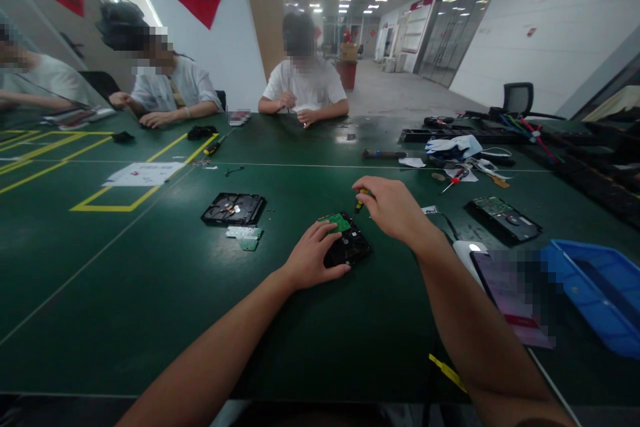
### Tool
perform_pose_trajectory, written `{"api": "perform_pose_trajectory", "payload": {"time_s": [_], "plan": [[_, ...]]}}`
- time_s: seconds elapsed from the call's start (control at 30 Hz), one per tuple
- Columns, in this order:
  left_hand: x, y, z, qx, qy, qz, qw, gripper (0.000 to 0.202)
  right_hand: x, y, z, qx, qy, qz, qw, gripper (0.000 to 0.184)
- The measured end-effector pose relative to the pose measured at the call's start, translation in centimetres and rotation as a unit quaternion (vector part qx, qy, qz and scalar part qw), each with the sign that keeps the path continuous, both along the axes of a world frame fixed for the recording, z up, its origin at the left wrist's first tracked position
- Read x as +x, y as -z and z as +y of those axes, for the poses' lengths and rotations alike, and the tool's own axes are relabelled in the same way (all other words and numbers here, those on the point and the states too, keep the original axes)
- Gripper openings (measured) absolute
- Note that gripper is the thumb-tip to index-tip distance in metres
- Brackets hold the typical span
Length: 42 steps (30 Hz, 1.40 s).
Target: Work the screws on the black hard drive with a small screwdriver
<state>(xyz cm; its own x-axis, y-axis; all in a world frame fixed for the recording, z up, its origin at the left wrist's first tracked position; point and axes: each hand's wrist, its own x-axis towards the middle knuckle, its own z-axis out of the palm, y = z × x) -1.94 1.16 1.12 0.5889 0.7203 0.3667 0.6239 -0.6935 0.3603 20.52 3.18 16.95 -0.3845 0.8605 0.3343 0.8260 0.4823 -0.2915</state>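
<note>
A black hard drive (354, 247) with a green circuit board (341, 221) showing at its far edge lies on the green table. My left hand (315, 253) grips it from the left, fingers over the top and thumb along the near side. In my right hand (387, 203) is a yellow-handled screwdriver (360, 199), held upright with its tip down by the drive's far right corner. Whether the tip sits in a screw is too small to tell. To the left are an opened hard drive (234, 209) and a loose circuit board (245, 236), with tiny screws nearby.
Another hard drive (504, 219), a phone (513, 300) and a blue tray (595, 293) are on the right. Beyond them lie a red screwdriver (454, 179), white gloves (454, 145) and cables. A paper sheet (145, 174) is far left. Several people sit across the table.
</note>
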Motion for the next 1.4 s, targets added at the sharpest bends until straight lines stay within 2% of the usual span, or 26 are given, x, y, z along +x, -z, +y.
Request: {"api": "perform_pose_trajectory", "payload": {"time_s": [0.33, 0.53, 0.73, 0.8, 1.0, 1.2, 1.4], "plan": [[0.02, 0.02, -0.08, 0.010, 0.002, -0.006, 1.000, 0.078, 0.25, 0.35, 0.16, 0.005, 0.003, -0.020, 1.000, 0.027], [-0.02, -0.01, -0.03, 0.009, 0.001, 0.000, 1.000, 0.079, 0.36, 0.16, 0.08, 0.009, -0.022, -0.008, 1.000, 0.030], [-0.11, 0.16, 0.07, 0.007, 0.002, 0.003, 1.000, 0.080, 0.07, -0.26, -0.16, 0.006, 0.054, -0.023, 0.998, 0.012], [-0.11, 0.12, 0.03, 0.006, 0.002, -0.002, 1.000, 0.080, 0.01, -0.35, -0.23, 0.007, 0.075, -0.035, 0.997, 0.012], [-0.05, 0.04, 0.01, -0.002, 0.000, -0.009, 1.000, 0.079, 0.14, -0.28, -0.21, 0.012, 0.061, -0.053, 0.997, 0.011], [-0.08, 0.26, 0.09, 0.000, 0.000, -0.008, 1.000, 0.079, 0.38, 0.04, 0.03, 0.014, 0.051, -0.065, 0.996, 0.028], [-0.10, 0.29, 0.08, 0.002, 0.001, -0.007, 1.000, 0.081, 0.28, 0.09, -0.03, 0.013, 0.038, -0.058, 0.997, 0.032]]}}
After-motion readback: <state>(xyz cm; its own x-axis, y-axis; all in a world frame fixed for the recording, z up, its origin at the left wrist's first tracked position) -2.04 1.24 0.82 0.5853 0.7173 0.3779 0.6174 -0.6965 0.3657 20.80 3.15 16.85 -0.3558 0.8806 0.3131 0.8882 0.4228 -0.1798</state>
